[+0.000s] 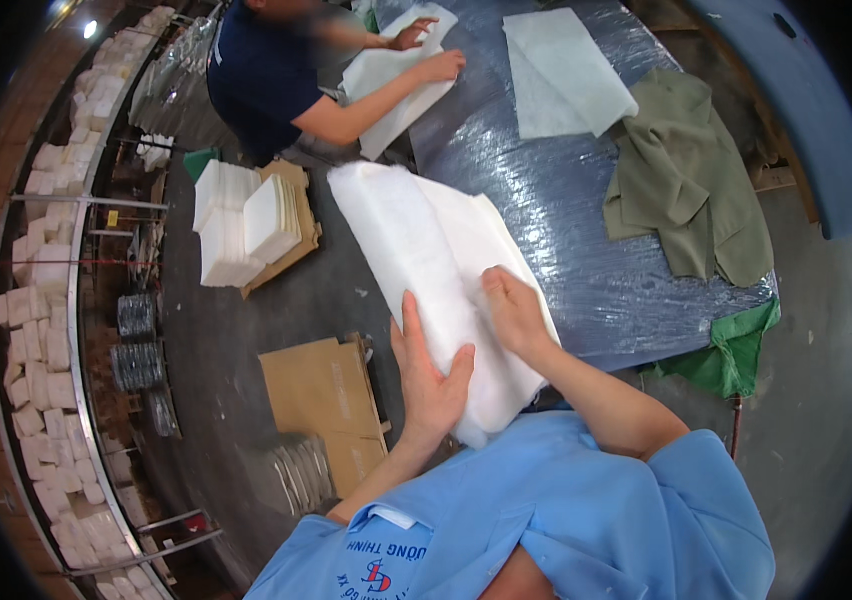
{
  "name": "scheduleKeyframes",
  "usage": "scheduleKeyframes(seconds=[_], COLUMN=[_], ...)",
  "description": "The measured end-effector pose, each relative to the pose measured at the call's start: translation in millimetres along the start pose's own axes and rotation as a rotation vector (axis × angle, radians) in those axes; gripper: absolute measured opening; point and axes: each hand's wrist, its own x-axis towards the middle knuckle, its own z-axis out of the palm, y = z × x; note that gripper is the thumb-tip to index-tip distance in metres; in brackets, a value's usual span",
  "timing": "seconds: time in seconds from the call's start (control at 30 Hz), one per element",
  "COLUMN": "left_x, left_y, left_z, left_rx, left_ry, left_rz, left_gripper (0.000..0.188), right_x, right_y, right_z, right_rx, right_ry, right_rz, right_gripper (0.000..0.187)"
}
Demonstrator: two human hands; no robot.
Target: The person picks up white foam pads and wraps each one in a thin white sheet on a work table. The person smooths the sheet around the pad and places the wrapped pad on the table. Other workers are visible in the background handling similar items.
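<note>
A long white foam pad (496,240) with fluffy white batting (396,230) folded over it slants across the middle, its near end against my blue shirt. My left hand (429,385) holds the batting-covered left side, with its thumb spread on top and its fingers along the edge. Over the right part my right hand (514,312) is closed, pressed to the batting; its fingertips are hidden, but it appears to grip the batting's edge. The pad's right side rests over the edge of a table (566,270) covered in shiny plastic film.
Olive-green cloth (691,180) lies crumpled on the table, near folded white batting (561,75). Across from me, a person in dark blue (266,85) handles another white sheet (401,85). Foam stacks (231,225), cardboard (326,400) and a loaded shelf (46,330) stand to the left.
</note>
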Motion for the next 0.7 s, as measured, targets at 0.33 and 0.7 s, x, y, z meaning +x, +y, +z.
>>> scheduleKeyframes(seconds=[0.33, 0.7], left_x=[30, 67], left_y=[-32, -33], left_z=[-31, -18], left_rx=[-0.378, 0.038], left_ry=[-0.067, 0.039], left_rz=[-0.122, -0.002], left_gripper=[0.095, 0.091], right_x=[-7, 33], right_y=[-41, 76], right_z=[19, -19], right_rx=[-0.182, -0.552], right_ry=[-0.085, 0.032], right_rz=[-0.1, 0.063], right_gripper=[0.045, 0.046])
